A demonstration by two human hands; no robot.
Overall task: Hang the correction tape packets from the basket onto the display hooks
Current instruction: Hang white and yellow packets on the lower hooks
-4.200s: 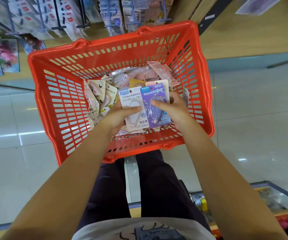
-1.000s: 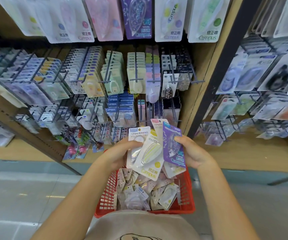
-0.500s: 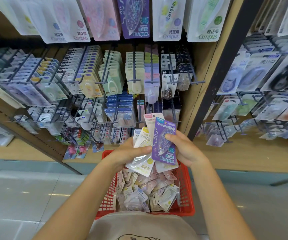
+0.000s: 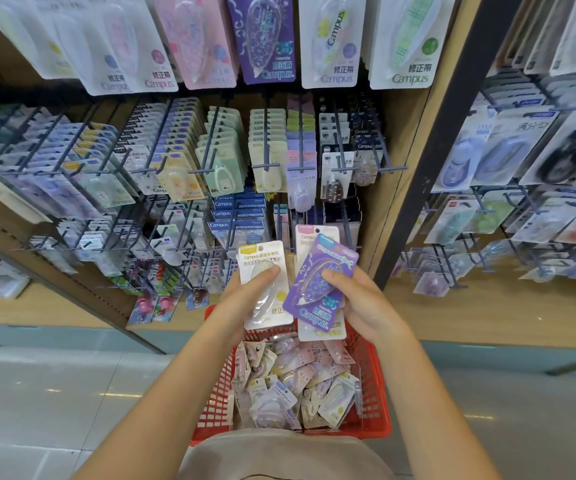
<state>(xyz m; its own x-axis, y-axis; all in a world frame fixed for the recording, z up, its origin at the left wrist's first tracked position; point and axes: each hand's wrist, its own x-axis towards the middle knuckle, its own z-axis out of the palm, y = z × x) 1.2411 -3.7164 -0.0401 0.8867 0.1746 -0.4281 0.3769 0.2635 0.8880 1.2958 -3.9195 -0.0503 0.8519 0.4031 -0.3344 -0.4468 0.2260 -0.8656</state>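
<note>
Holding packets (image 4: pixel 265 282) | red basket (image 4: pixel 373 386): loose packets heaped inside

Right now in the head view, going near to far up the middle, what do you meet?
Red basket of loose packets → purple Campus packet held in the right hand → hooks of hanging packets → large purple Campus display card.

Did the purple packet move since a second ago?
Yes. The purple packet rose a little against the red basket and tilted right, apart from the white packet beside it.
</note>
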